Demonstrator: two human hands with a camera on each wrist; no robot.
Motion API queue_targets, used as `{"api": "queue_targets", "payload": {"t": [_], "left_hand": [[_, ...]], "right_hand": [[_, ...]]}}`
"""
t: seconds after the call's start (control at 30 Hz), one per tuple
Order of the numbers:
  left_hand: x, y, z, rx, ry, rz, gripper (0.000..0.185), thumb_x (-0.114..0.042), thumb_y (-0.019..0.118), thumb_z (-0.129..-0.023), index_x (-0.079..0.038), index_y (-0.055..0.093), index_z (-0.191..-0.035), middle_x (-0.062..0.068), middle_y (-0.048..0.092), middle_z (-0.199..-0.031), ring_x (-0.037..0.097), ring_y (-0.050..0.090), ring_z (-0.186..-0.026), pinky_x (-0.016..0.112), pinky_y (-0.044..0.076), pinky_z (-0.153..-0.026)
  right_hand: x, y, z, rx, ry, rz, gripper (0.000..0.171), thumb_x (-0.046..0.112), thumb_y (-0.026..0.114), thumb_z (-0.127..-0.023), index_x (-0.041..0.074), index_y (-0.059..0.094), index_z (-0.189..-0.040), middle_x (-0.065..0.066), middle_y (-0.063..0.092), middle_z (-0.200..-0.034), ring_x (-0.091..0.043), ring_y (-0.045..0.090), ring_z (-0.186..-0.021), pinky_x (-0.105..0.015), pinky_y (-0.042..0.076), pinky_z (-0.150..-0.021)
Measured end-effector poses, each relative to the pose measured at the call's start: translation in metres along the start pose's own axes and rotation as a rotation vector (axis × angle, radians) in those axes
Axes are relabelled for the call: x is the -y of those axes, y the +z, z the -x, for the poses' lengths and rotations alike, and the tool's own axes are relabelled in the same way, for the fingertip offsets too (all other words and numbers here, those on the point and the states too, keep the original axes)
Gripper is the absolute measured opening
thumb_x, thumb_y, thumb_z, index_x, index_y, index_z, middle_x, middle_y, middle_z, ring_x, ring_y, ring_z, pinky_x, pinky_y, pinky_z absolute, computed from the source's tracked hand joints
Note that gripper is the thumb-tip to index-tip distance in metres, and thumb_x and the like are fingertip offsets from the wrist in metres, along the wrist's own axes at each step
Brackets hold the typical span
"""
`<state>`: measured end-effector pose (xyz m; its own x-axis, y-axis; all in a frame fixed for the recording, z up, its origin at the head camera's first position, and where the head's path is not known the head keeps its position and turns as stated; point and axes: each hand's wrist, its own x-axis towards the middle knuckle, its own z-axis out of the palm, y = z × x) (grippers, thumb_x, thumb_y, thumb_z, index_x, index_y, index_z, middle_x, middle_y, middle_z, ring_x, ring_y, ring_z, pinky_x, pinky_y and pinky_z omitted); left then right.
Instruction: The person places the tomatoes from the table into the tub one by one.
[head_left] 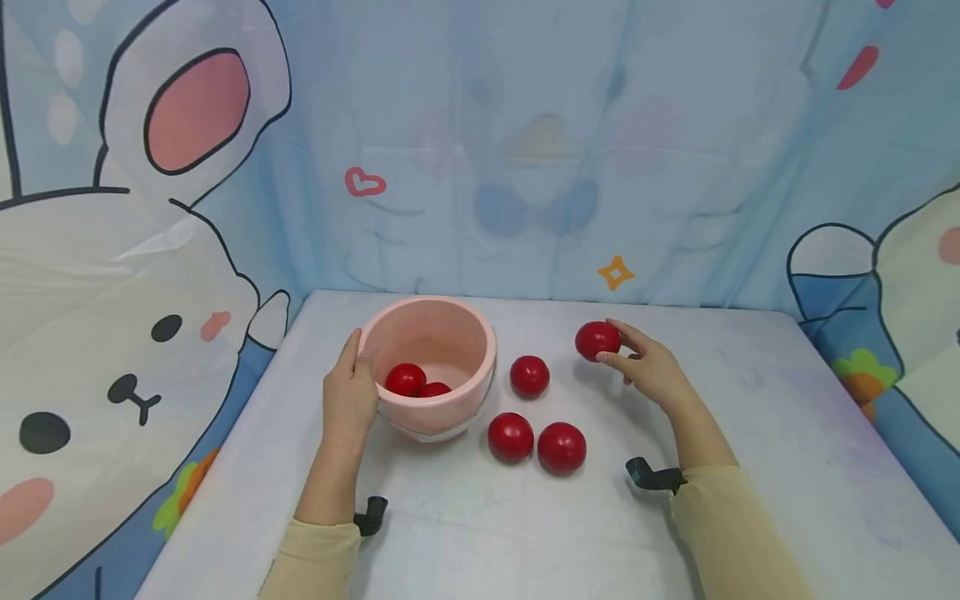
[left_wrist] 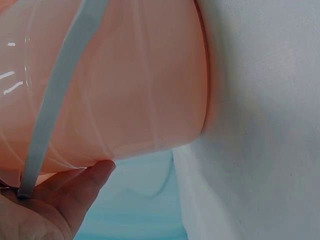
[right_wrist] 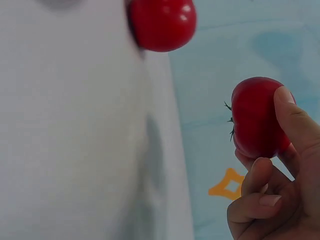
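Note:
A pink bowl [head_left: 442,333] stands on the white table [head_left: 750,433] with two red tomatoes [head_left: 406,379] inside. My left hand [head_left: 349,396] grips the bowl's left side; the left wrist view shows the thumb [left_wrist: 85,182] against the pink wall [left_wrist: 130,85]. My right hand [head_left: 648,367] pinches a red tomato [head_left: 597,340] lifted above the table, seen close in the right wrist view as a tomato [right_wrist: 256,117] between fingers [right_wrist: 295,120] and thumb. Three more tomatoes lie beside the bowl: one [head_left: 529,376] behind, two [head_left: 511,437] [head_left: 561,447] in front.
A pale blue cartoon curtain [head_left: 525,150] closes off the back and both sides of the table. The bowl has a grey band handle [left_wrist: 50,105] hanging down its side. Another tomato [right_wrist: 162,22] shows at the top of the right wrist view.

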<state>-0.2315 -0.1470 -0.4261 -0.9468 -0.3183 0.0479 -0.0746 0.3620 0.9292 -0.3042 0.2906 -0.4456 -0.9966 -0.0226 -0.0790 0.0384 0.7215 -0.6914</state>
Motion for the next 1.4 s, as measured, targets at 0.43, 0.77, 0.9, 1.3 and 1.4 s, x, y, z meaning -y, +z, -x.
{"api": "queue_targets", "payload": {"t": [0.43,0.77,0.9,1.3,1.4], "left_hand": [[0.0,0.0,0.0,0.004,0.007,0.004,0.05,-0.038,0.033,-0.105,-0.04,0.027,-0.155,-0.01,0.035,-0.159,0.022,0.035,-0.148,0.048,0.045,-0.108],[-0.002,-0.002,0.001,0.02,-0.005,0.028,0.051,-0.036,0.033,-0.105,-0.04,0.026,-0.155,-0.01,0.034,-0.16,0.022,0.035,-0.148,0.048,0.045,-0.108],[-0.002,-0.002,0.001,0.022,-0.008,0.035,0.051,-0.036,0.034,-0.105,-0.04,0.026,-0.155,-0.011,0.034,-0.16,0.021,0.034,-0.148,0.048,0.046,-0.107],[-0.001,-0.001,0.001,0.023,-0.014,0.026,0.051,-0.038,0.034,-0.105,-0.041,0.025,-0.155,-0.011,0.033,-0.16,0.022,0.033,-0.148,0.048,0.046,-0.107],[-0.001,-0.001,0.0,0.02,-0.015,0.019,0.051,-0.038,0.034,-0.105,-0.041,0.025,-0.155,-0.01,0.033,-0.16,0.022,0.034,-0.148,0.048,0.046,-0.107]], "right_hand": [[0.034,-0.02,-0.007,-0.023,-0.016,0.008,0.091,0.073,0.062,-0.08,0.042,0.022,-0.156,-0.015,0.04,-0.154,-0.029,0.059,-0.089,-0.034,0.051,-0.073],[0.047,-0.03,-0.009,-0.017,-0.008,0.015,0.097,0.078,0.061,-0.075,0.041,0.023,-0.156,-0.014,0.042,-0.15,-0.027,0.057,-0.088,-0.032,0.05,-0.071],[0.06,-0.036,-0.012,-0.007,-0.037,0.029,0.094,0.078,0.061,-0.074,0.044,0.025,-0.155,-0.013,0.045,-0.145,-0.028,0.056,-0.087,-0.031,0.048,-0.07],[0.117,-0.053,-0.022,0.028,-0.182,0.018,0.079,0.064,0.068,-0.081,0.048,0.033,-0.15,-0.006,0.044,-0.153,-0.027,0.058,-0.085,-0.035,0.049,-0.074],[0.132,-0.054,-0.024,0.046,-0.199,0.025,0.079,0.064,0.07,-0.08,0.049,0.035,-0.149,-0.005,0.046,-0.151,-0.028,0.059,-0.086,-0.036,0.051,-0.075]]}}
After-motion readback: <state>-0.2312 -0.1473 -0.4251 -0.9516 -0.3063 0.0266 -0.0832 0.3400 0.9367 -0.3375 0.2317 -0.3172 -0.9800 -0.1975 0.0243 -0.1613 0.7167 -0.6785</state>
